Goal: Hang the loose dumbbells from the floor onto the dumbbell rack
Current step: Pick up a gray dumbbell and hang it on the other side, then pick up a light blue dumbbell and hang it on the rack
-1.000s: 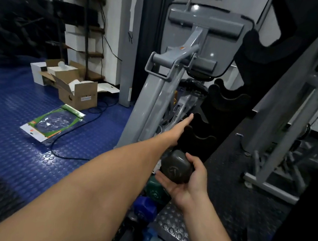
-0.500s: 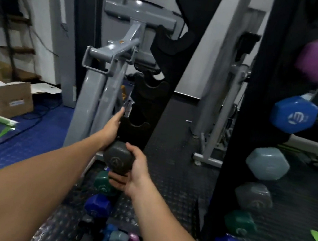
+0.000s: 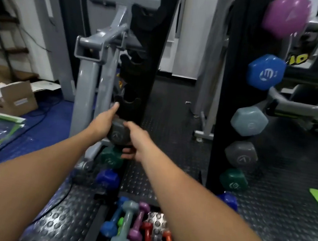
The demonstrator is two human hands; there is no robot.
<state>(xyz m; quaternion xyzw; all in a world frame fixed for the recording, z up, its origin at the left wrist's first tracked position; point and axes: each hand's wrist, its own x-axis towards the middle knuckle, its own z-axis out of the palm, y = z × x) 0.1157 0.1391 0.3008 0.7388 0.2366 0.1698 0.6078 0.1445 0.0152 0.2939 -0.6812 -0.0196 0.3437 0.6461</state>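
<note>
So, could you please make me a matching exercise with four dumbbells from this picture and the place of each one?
Things:
1. dark grey dumbbell
2. purple dumbbell
3. red dumbbell
4. dark blue dumbbell

Places:
a. lying on the floor
b. lowest visible on the near rack post
c. held by both hands at the rack
d. highest on the right post

Pairs: 1-c, 2-d, 3-a, 4-b

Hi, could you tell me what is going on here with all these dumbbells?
A person is putting loose dumbbells onto a black rack. Both hands are on a dark grey dumbbell at the rack's left side: the right hand grips it from below, and the left hand rests against it, with fingers stretched towards an empty cradle just above. Green and blue ones already hang below it. Several small coloured dumbbells lie on the floor.
</note>
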